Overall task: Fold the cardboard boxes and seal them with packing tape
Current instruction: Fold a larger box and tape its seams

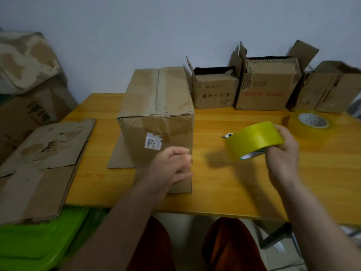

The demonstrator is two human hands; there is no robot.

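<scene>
Your left hand [172,163] rests loosely curled against the box [156,116] at mid-desk [244,192], gripping nothing; brace it or it may slide. Your right hand [281,149] is clamped on the yellow tape roll [254,139]; a lost tape end could cause wrinkles.

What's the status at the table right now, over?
Right hand gripping yellow tape roll. Left hand open at box corner, on its flap. Box top taped. Nothing blocking.
</scene>
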